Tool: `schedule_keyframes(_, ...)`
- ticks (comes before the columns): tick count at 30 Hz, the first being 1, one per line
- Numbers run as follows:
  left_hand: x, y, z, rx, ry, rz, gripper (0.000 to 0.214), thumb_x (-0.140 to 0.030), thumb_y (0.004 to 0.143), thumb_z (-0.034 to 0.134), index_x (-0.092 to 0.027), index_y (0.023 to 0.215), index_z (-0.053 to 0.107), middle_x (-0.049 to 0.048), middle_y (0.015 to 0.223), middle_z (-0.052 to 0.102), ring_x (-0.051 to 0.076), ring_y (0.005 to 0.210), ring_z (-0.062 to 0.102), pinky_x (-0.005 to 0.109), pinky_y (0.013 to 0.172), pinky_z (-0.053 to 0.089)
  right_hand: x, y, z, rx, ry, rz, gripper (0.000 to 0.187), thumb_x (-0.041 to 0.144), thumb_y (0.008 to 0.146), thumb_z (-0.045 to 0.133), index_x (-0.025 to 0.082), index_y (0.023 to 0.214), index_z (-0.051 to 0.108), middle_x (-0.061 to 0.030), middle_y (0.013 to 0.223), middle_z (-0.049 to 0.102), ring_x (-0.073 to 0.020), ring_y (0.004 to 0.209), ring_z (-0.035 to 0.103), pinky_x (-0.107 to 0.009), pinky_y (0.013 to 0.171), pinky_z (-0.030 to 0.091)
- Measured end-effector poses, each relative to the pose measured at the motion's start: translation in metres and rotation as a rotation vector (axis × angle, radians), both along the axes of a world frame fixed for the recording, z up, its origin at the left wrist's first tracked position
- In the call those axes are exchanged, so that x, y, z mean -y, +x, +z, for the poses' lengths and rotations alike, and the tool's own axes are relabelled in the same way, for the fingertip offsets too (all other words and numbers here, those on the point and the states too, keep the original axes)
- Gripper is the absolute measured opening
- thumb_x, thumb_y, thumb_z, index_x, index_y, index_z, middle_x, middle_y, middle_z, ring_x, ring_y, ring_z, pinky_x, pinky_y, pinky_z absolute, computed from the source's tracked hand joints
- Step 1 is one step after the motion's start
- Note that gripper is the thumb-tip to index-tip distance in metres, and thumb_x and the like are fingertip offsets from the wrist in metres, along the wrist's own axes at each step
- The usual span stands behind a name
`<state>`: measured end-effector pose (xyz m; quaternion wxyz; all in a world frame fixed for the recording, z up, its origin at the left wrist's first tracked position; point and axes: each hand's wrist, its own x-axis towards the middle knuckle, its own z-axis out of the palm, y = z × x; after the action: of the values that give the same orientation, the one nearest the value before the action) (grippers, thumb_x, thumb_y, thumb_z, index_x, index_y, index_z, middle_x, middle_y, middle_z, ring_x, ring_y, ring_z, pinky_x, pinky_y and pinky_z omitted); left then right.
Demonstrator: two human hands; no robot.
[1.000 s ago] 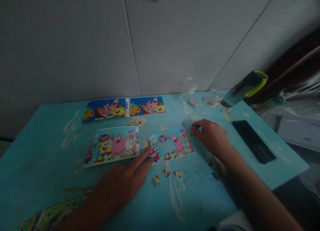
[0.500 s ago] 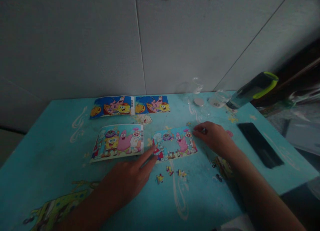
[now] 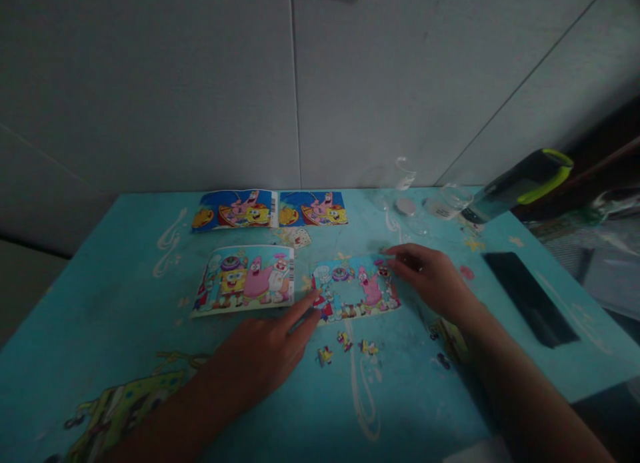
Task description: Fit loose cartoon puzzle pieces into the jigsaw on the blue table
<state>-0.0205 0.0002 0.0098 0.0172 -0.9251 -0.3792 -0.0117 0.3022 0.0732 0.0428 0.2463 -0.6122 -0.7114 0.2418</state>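
Observation:
A small cartoon jigsaw puzzle lies partly assembled on the turquoise table, with a gap in its middle. My left hand lies flat, fingers stretched out, index fingertip touching the puzzle's lower left corner. My right hand rests at the puzzle's upper right corner, fingers curled down onto that edge; whether a piece is under them is hidden. Three loose pieces lie just below the puzzle.
A printed reference card lies left of the puzzle; two blue picture cards sit behind it. Clear jars and a lid stand at the back, with a tilted dark bottle. A black phone lies right.
The view has shifted, so everything sits a little further right in frame. My right fingers have settled onto the puzzle's upper right corner. My left hand stays put.

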Motion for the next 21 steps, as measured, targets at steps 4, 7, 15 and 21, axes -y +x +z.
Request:
schedule_keyframes(4, 0.0, 0.001, 0.001, -0.014, -0.013, 0.009, 0.047, -0.015, 0.09, 0.055, -0.022, 0.137, 0.061, 0.0102, 0.159, 0.04, 0.014, 0.06, 0.07, 0.03, 0.048, 0.057, 0.012, -0.024, -0.002, -0.242, -0.098, 0.074, 0.029, 0.041, 0.093, 0.061, 0.021, 0.107, 0.076, -0.0028, 0.08, 0.071, -0.0145, 0.062, 0.059, -0.028, 0.058, 0.047)
schedule_keyframes(7, 0.0, 0.002, 0.003, -0.001, -0.005, 0.014, 0.047, -0.016, 0.09, 0.056, -0.022, 0.136, 0.061, 0.0102, 0.158, 0.041, 0.014, 0.06, 0.07, 0.03, 0.048, 0.056, 0.02, -0.043, -0.003, -0.37, -0.199, 0.093, 0.027, 0.041, 0.091, 0.064, 0.02, 0.102, 0.076, -0.0015, 0.073, 0.069, -0.0137, 0.061, 0.059, -0.027, 0.057, 0.048)
schedule_keyframes(15, 0.001, 0.003, 0.003, 0.01, 0.022, 0.018, 0.046, -0.014, 0.089, 0.057, -0.023, 0.134, 0.063, 0.0114, 0.157, 0.043, 0.016, 0.056, 0.068, 0.034, 0.046, 0.057, 0.027, -0.062, -0.013, -0.399, -0.189, 0.066, 0.018, 0.037, 0.089, 0.069, 0.019, 0.09, 0.074, -0.0011, 0.074, 0.07, -0.0123, 0.063, 0.06, -0.027, 0.061, 0.048)
schedule_keyframes(21, 0.002, 0.003, 0.002, -0.016, 0.03, 0.016, 0.045, -0.017, 0.091, 0.055, -0.024, 0.135, 0.06, 0.0115, 0.159, 0.04, 0.015, 0.053, 0.067, 0.034, 0.044, 0.056, 0.027, -0.066, -0.016, -0.347, -0.209, 0.071, 0.022, 0.04, 0.091, 0.066, 0.018, 0.091, 0.073, -0.002, 0.074, 0.07, -0.0133, 0.064, 0.06, -0.027, 0.06, 0.048)
